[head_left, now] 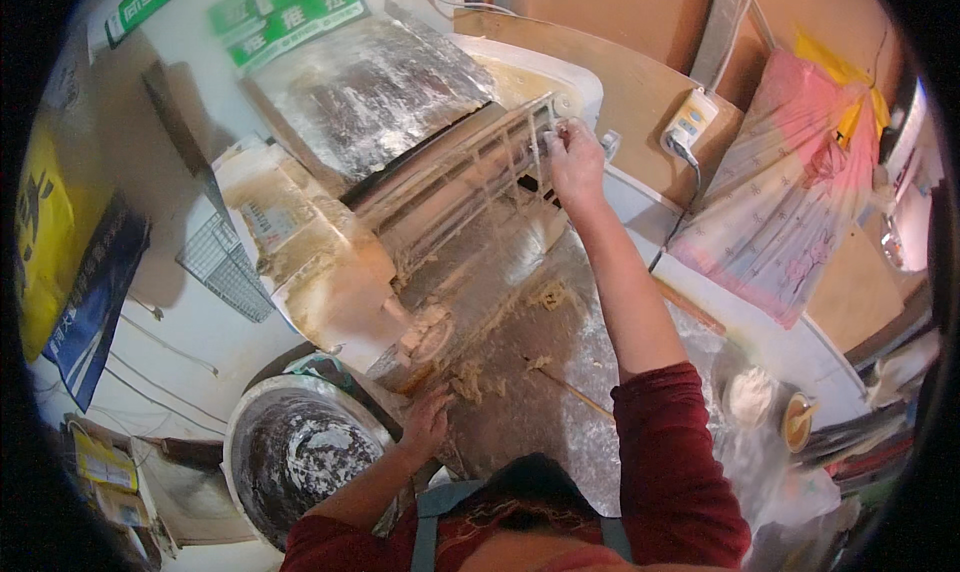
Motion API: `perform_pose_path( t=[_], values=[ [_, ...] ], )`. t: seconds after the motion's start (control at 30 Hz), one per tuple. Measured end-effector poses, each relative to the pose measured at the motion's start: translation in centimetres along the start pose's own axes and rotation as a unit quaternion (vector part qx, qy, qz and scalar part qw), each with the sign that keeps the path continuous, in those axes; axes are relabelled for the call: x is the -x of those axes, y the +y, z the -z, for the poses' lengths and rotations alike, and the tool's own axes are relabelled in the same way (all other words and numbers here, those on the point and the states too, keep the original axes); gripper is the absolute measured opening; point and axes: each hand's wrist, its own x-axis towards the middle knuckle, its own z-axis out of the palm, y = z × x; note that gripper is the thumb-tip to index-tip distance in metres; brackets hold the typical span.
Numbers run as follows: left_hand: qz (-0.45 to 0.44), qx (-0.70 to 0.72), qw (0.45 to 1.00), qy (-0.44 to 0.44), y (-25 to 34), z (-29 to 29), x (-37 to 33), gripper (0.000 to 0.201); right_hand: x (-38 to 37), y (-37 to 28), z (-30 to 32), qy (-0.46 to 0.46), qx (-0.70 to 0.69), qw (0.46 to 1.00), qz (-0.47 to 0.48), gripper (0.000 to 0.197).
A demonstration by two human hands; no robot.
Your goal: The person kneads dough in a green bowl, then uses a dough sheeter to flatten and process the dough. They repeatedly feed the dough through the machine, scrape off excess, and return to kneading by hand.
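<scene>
floured metal tray (560,392) lies under a dough machine (400,202), with dough scraps (465,380) at its near end. right hand (575,157) is raised to the machine's top right end, fingers closed on a part there by the thin rods (520,152). left hand (428,420) rests beside the scraps, fingers curled; grip cannot be told. a floured bowl (300,457) sits lower left.

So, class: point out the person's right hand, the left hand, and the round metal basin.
right hand (575,157), head view, back of the hand
left hand (428,422), head view, knuckles
round metal basin (300,457), head view, floury inner bottom
</scene>
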Motion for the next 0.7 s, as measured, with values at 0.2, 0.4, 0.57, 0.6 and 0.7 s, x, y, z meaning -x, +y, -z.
perform_pose_path(
  t=[0.2, 0.4, 0.57, 0.6, 0.7],
  values=[
    [-0.039, -0.056, 0.997, 0.027, -1.3, -0.8, 0.8, 0.037, 0.1, 1.0, 2.6, -0.251, 0.159, 0.954, -0.04, 0.026],
    [0.034, -0.035, 0.999, -0.007, -1.7, -1.5, 1.1, 0.038, 3.5, 2.9, 6.0, -0.164, -0.127, 0.972, -0.112, 0.026],
    [-0.05, -0.073, 0.995, 0.047, -1.5, -1.2, 0.8, 0.037, 9.7, 4.3, 9.7, -0.077, -0.268, 0.941, -0.189, 0.017],
    [-0.055, -0.071, 0.994, 0.056, -1.1, -1.1, 0.6, 0.037, 11.8, 4.4, 10.2, -0.101, -0.205, 0.95, -0.213, 0.013],
    [-0.087, -0.064, 0.993, 0.056, 0.9, -1.4, -0.8, 0.037, 18.6, 4.5, 10.0, -0.123, -0.242, 0.928, -0.254, 0.008]
  ],
)
